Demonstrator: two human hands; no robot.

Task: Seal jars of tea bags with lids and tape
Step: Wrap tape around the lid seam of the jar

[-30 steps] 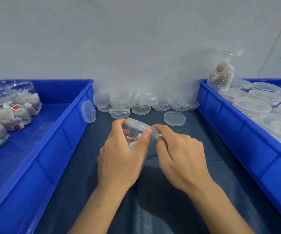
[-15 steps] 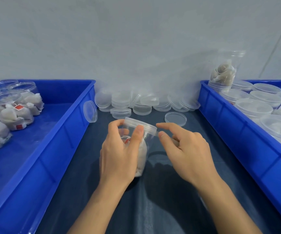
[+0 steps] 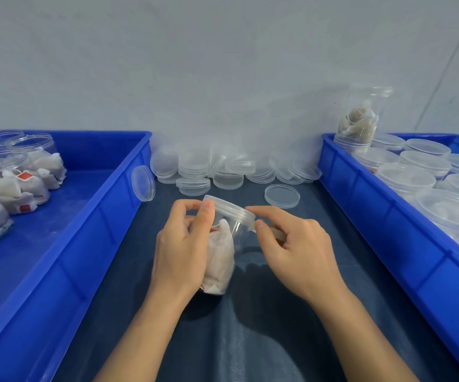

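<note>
Now, jar in hand: I am gripping the jar (image 3: pixel 224 252) round its body with my left hand (image 3: pixel 180 249), fingers and thumb curling about it; it is standing tilted on the dark mat (image 3: pixel 250 340), between the two bins, tea bags (image 3: pixel 218 260) filling it.
Lid: the lid (image 3: pixel 229 209) is already sitting on the jar's mouth; I am judging it fitted, though I cannot tell whether it is pressed fully home.
Right hand: my right hand (image 3: pixel 295 248) is sitting just beside the lid's rim, thumb and forefinger nearly touching it; something pale, tape I am guessing, is lying under the thumb (image 3: pixel 261 226); whether I am truly pinching it I cannot tell, it being too small and half hidden.
Stage: I am taking this as the taping step; the closing seems done for this jar, the sealing only beginning.
Done: lidded jars are crowding the right bin (image 3: pixel 388 213); one taller jar (image 3: pixel 360 117) is standing on top at its far corner.
Left: open jars of tea bags are waiting in the left bin (image 3: pixel 104 216), no lids on them; loose lids (image 3: pixel 211 169) are lying heaped against the wall, one spare lid (image 3: pixel 282 195) flat on the mat; so several jars are remaining.
</note>
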